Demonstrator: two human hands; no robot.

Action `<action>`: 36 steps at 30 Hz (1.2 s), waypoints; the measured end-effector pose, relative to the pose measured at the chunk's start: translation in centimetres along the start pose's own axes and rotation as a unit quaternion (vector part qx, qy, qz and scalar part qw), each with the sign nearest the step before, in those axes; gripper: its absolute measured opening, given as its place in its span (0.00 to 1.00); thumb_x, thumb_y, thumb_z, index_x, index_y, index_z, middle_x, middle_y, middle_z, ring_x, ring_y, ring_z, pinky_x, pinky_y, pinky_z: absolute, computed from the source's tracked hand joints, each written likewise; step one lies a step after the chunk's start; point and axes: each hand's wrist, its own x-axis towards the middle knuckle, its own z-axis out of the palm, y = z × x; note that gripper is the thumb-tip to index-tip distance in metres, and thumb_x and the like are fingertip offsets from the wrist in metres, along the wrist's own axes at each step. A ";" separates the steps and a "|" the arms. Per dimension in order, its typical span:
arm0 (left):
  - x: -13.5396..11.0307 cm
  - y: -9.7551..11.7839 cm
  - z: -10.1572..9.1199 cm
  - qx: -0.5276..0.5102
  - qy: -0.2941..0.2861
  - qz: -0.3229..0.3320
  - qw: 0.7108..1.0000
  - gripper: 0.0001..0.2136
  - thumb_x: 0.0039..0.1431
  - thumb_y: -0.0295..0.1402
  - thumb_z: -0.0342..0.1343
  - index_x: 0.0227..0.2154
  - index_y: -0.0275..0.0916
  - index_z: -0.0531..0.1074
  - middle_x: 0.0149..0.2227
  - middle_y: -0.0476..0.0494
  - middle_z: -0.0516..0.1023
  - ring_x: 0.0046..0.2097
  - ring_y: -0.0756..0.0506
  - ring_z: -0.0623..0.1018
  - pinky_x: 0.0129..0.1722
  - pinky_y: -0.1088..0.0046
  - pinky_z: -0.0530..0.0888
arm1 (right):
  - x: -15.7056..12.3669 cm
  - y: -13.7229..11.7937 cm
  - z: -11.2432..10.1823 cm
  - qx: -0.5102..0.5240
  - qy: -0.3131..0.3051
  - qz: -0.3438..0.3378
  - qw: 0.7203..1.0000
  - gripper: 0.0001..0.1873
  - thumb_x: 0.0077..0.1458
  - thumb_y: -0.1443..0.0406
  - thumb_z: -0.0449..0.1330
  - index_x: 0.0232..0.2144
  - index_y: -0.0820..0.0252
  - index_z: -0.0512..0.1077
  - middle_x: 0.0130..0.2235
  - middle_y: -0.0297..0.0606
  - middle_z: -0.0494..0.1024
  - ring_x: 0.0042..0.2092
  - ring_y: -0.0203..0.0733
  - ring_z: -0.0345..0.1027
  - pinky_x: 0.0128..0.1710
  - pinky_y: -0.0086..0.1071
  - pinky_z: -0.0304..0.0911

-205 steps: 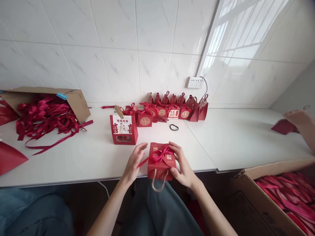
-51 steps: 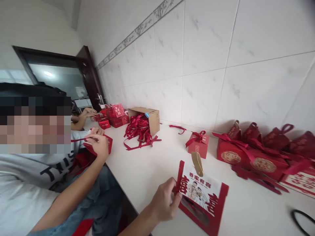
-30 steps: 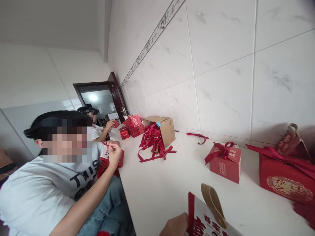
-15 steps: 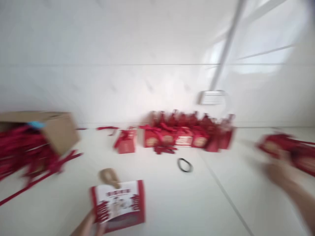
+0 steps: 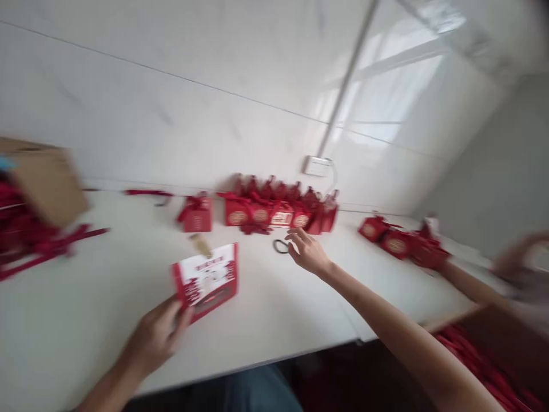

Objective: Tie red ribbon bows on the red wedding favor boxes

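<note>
My left hand (image 5: 160,329) grips the lower left edge of a small red-and-white printed gift box (image 5: 210,280), raised and tilted above the white table. A tan tab or loop (image 5: 200,245) sticks up from its top. My right hand (image 5: 307,250) reaches over the middle of the table, fingers loosely bent and apart, with nothing visible in them. Beside its fingertips is a thin black ring (image 5: 281,246). Just beyond stands a row of red gift boxes (image 5: 261,214) with ribbons, some with round gold labels.
A single red box (image 5: 198,214) stands left of the row. At far left, a cardboard box (image 5: 51,183) spills red ribbons (image 5: 64,243). More red boxes (image 5: 394,243) lie to the right, where another person's arm (image 5: 472,280) reaches in. Red ribbons (image 5: 484,355) fill a container below right.
The view has swung right and tilted, bringing in the other person and the table's front edge. My right hand is now at the middle by the black ring; my left still holds the gift box.
</note>
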 end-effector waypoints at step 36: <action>-0.8 0.8 -0.9 -0.017 0.083 0.085 0.993 0.02 0.42 0.28 0.45 0.20 0.41 0.57 0.14 0.50 0.64 0.15 0.50 0.64 0.16 0.74 0.58 | 12.4 -14.2 5.8 0.297 -0.030 -0.170 0.939 0.15 0.54 0.53 0.50 0.26 0.58 0.64 0.35 0.40 0.71 0.36 0.44 0.68 0.38 0.37 0.66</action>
